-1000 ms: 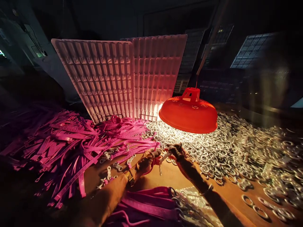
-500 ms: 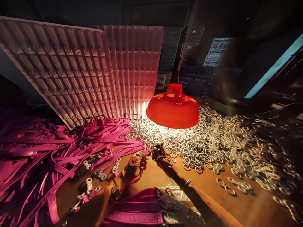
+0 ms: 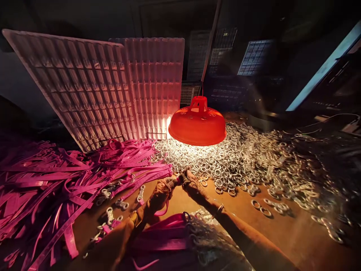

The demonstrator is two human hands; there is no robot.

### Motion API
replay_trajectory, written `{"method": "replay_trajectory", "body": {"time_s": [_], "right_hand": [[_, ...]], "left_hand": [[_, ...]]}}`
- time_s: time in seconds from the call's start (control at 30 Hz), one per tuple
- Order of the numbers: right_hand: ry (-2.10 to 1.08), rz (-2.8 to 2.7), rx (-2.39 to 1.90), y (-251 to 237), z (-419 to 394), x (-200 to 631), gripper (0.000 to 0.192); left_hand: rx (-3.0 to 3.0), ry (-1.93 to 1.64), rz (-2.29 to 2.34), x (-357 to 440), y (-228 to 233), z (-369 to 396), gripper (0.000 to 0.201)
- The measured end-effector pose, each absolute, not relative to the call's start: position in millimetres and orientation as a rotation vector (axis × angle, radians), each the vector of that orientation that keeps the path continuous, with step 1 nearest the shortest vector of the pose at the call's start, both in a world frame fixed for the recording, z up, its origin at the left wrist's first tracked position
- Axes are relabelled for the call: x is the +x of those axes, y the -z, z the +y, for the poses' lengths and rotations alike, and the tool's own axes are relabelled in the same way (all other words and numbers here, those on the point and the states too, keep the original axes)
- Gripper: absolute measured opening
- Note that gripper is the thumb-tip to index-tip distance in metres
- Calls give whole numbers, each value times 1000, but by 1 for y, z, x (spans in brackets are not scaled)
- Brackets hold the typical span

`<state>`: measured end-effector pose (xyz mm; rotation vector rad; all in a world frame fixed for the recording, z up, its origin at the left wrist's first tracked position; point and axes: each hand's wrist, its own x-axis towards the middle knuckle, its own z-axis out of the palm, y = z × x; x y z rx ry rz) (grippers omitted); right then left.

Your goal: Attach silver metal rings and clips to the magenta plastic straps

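Note:
My left hand [image 3: 161, 194] is closed around a pink strap [image 3: 163, 211], whose loop hangs below the fingers. Against its fingertips, my right hand [image 3: 193, 184] is pinched shut; what it grips is hidden by the fingers. A small bit of pink shows where the two hands meet. Just beyond them lies a big heap of silvery metal rings [image 3: 208, 162]. To the left spreads a pile of pink straps [image 3: 81, 177], some with metal fittings [image 3: 122, 204] near their ends. Below my hands, more pink straps with rings [image 3: 166, 239] lie bundled near my body.
A red lamp shade [image 3: 197, 126] hangs low over the rings, lit underneath. Two ribbed translucent panels [image 3: 158, 82] stand upright at the back left. Loose rings [image 3: 261, 207] lie on the brown tabletop [image 3: 225, 210] at right. Clear plastic [image 3: 225, 233] lies near my right forearm.
My right hand has come against my left fingertips, closing the small gap between them. The view has shifted slightly, so the lamp appears further left.

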<state>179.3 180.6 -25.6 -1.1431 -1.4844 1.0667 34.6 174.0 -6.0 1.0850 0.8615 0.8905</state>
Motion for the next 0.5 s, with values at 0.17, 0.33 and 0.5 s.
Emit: {"method": "replay_trajectory", "body": {"time_s": [0.17,0.33,0.5], "right_hand": [[-1033,-1590,-1168,15,183,181,24],[-1038,-1890,-1079,-15,166,187,26],[-838,-2151,-1186,-38,113,195,20]], "left_hand": [[1345,-827,1017,32,6,171,37],[1108,-739,1015,28,-13,170,35],[1091,-554,1004,18,-50,151,35]]}}
